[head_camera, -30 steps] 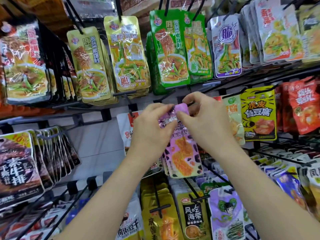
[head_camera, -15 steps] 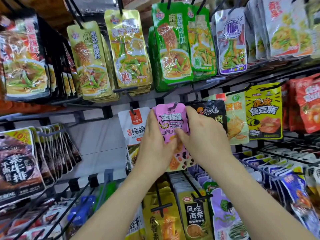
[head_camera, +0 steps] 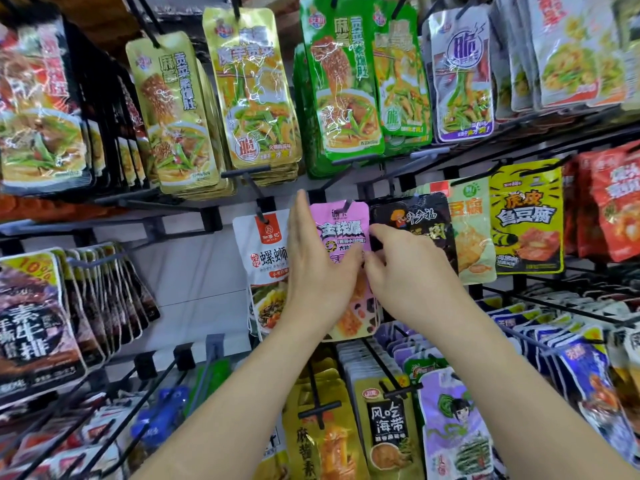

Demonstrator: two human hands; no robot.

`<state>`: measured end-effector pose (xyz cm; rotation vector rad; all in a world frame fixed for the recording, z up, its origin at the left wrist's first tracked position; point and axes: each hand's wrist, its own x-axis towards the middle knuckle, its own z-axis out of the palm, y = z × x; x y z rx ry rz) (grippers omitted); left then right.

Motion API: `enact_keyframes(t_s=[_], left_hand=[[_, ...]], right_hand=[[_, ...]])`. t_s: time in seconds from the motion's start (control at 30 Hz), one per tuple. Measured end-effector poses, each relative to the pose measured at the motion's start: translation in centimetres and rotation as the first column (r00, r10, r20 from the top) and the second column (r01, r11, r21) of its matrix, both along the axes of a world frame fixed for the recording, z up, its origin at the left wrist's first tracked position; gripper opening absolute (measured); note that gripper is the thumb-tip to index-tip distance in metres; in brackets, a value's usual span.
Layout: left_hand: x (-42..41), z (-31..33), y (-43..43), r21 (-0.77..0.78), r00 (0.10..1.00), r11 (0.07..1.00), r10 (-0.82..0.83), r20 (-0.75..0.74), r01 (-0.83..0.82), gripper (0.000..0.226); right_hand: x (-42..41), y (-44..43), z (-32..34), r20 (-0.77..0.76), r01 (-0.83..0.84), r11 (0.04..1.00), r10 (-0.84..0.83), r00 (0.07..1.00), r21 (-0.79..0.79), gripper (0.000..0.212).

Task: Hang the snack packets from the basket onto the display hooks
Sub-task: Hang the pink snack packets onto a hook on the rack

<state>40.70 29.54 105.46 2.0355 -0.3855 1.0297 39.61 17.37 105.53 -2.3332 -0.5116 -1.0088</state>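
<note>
pink packet [head_camera: 341,230] btwn l-grip [head_camera: 318,271], r-grip [head_camera: 405,275]

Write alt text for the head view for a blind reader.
Two bare hands steady a pink packet hanging on a display hook: the left hand lies flat against its left edge, the right hand pinches its right edge. Other hanging packets surround it.

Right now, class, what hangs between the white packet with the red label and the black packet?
A pink packet hangs there, between the white packet and the black packet; the head view shows it.
</note>
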Motion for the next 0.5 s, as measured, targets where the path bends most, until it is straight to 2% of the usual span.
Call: enact_keyframes(t_s=[0.2, 0.37, 0.43, 0.5], left_hand=[[0.1, -0.1, 0.0, -0.05, 0.999, 0.998, -0.047, -0.015, 0.047, 0.094], [-0.3, -0.3, 1.1, -0.098, 0.992, 0.988, -0.121, -0.044, 0.116, 0.109], [-0.5, -0.8, 2.0, -0.108, 0.989, 0.986, -0.134, -0.064, 0.127, 0.111], [-0.7, -1.5, 2.4, -0.124, 0.982, 0.982, -0.154, -0.11, 0.14, 0.108]], right_hand=[[0.0, 0.1, 0.1, 0.019, 0.005, 1.0, -0.006, 1.0, 0.029, 0.015], [-0.9, 0.0, -0.4, 0.178, 0.175, 0.984, -0.175, 0.968, 0.012, 0.015], [-1.4, -0.1, -0.7, 0.199, 0.149, 0.986, -0.16, 0.967, 0.067, 0.021], [-1.9, -0.1, -1.1, 0.148, 0.099, 0.989, -0.114, 0.982, 0.109, 0.024]])
